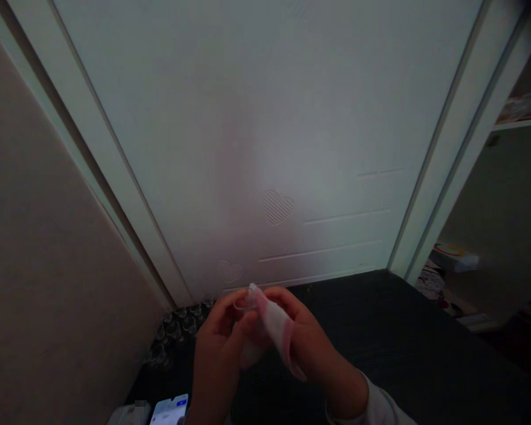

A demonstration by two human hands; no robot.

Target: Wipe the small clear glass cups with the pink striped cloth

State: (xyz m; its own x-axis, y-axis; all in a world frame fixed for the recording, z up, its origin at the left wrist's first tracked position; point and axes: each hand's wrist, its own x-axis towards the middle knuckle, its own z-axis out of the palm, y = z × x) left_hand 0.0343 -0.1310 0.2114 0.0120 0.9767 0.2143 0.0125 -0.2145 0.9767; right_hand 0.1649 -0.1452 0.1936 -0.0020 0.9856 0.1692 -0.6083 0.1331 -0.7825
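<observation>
Above the dark tabletop, both hands meet around a white cloth with pink stripes point(274, 321). My right hand point(307, 336) is closed on the cloth, one end of which hangs below its fingers. My left hand point(221, 336) is curled with its thumb and fingers pressed against a small clear object point(244, 304), perhaps a little glass, whose curved rim shows between the fingertips. The cloth and fingers hide most of that object. To the left of my hands stand several small clear glasses point(173, 327) grouped along the wall side.
The dark tabletop point(363, 336) runs up to a white panel with embossed hearts point(278, 208). A plain wall point(62, 265) closes the left side. A lit phone point(170, 409) lies at the bottom left beside a pale object point(130, 414). Shelves with a white box point(455, 258) are on the right.
</observation>
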